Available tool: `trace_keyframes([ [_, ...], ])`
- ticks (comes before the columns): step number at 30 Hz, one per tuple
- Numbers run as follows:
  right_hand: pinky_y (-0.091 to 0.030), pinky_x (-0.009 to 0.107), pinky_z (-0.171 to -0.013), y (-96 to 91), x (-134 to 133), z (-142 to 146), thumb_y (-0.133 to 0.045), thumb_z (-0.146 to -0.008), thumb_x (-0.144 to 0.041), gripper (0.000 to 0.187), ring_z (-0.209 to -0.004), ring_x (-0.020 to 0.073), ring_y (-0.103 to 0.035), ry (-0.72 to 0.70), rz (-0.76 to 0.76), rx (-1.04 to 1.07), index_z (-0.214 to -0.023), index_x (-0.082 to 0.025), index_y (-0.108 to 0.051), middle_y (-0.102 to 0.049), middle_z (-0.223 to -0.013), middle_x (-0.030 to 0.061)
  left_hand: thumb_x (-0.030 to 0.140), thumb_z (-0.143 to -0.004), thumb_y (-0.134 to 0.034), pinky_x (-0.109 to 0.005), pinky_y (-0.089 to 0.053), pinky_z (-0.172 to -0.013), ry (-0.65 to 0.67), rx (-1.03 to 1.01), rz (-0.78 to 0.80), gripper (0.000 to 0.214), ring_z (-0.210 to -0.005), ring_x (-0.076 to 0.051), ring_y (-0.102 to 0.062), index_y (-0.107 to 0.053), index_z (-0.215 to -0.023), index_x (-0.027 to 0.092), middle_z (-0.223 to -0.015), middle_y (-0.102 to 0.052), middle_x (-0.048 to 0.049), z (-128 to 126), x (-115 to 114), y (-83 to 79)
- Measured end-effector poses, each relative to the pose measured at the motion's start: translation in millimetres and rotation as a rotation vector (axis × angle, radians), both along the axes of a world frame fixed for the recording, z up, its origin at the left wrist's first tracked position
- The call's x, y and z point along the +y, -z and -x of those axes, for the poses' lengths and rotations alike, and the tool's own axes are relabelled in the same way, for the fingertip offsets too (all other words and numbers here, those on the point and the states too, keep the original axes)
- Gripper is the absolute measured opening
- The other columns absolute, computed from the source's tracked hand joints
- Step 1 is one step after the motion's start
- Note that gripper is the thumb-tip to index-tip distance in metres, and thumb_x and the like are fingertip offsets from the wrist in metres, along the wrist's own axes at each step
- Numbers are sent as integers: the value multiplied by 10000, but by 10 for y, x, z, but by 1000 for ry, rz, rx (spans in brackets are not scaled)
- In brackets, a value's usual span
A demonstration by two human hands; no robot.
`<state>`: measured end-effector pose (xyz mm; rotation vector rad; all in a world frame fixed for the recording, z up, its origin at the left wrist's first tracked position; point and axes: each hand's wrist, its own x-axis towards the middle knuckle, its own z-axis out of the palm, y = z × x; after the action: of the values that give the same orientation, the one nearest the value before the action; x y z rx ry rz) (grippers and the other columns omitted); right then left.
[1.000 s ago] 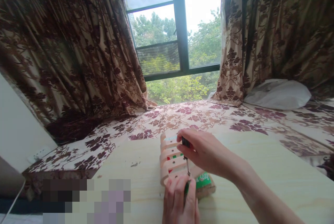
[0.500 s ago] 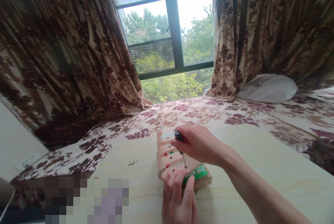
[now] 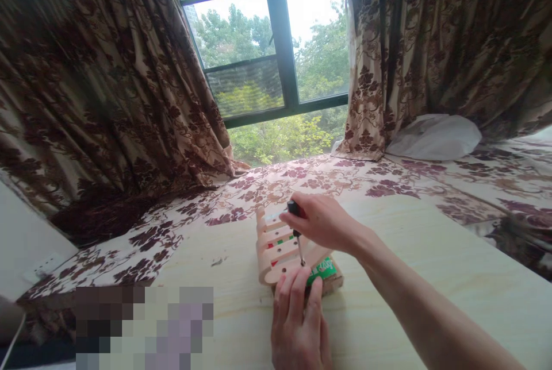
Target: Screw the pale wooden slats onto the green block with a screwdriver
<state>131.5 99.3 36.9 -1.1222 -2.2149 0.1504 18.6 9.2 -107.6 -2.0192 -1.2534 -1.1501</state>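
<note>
Nearest the camera, the left hand (image 3: 297, 324) is being pressed, fingers spread, against the near end of a slatted wooden piece (image 3: 269, 255); whether anything is being pinched beneath it cannot be told. Just beyond its fingertips, a screwdriver (image 3: 300, 246) is being held to 1 dark fastening point, its black handle being grasped firmly in the right hand (image 3: 321, 220). Compared with 1 second earlier, the grip is appearing slightly shifted while the tip is being kept at the same point, suggesting that this fastening is being turned, not left. Under the wooden piece, to the right of the left hand's fingertips, a green-labelled package (image 3: 322, 271) is being partly covered. Beyond both hands, patterned fabric (image 3: 297, 177) is being lit by a window (image 3: 284, 71).
</note>
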Motion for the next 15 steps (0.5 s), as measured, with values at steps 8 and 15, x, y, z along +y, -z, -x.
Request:
trace_keyframes([
  [8,-220,232,-529,-31,-6,-90,-490,-831,-330,202,-557,79,-343,-190,10,26,-696,-181,-477,-473,-607,-31,22,-762,-443,-450,-361,-999,-4,-17,3,411,-1202,-245,-416,-565,-1119,186,-1200,-534,-91,-15,0,-5],
  [15,-217,245,-532,0,64,-70,-468,-835,-385,249,-575,94,-365,-28,16,38,-700,-176,-464,-492,-620,-12,46,-763,-463,-416,-366,-987,-12,62,15,406,-1203,-243,-403,-556,-1135,176,-1214,-519,-95,25,-13,-48],
])
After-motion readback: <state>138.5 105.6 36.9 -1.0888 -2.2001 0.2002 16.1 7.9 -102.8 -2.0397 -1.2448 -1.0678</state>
